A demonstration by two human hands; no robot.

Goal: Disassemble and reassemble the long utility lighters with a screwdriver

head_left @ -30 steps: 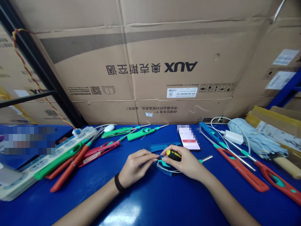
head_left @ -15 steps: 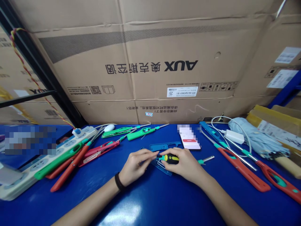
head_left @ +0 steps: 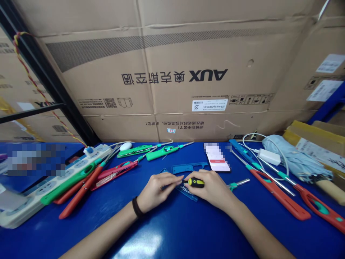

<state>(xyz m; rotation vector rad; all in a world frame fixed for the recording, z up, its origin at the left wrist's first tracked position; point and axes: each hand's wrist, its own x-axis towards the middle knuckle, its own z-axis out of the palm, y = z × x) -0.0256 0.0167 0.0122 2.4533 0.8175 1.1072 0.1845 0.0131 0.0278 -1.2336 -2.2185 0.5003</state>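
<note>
Screwdriver handle (head_left: 196,182) – yellow and black, casing (head_left: 185,168) – blue

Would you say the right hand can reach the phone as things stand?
Probably yes: the phone lies just beyond the right hand, nothing visibly between, though that hand holds a screwdriver.

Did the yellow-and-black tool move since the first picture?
Yes, a little: against the cardboard box behind, the yellow-and-black tool in the right hand sits slightly lower and farther left.

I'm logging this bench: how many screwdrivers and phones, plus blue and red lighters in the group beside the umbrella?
Screwdriver: 1
Phone: 1
Blue lighter: 1
Red lighters: 2
Total: 5
</note>
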